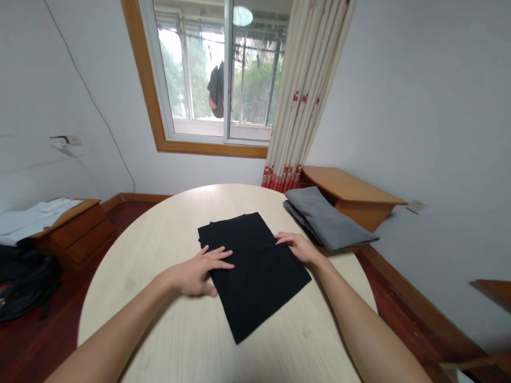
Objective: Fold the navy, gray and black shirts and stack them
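A folded black garment lies flat in the middle of a round, light wooden table. My left hand rests open on the garment's left edge, fingers spread and pointing right. On the right edge my right hand lies flat too, its fingers stretched out toward the left. Neither hand grips the cloth.
A folded grey garment lies at the table's far right edge, partly over a low wooden cabinet. A wooden nightstand with white cloth stands at the left, a dark bag on the floor beside it. Window and curtain behind.
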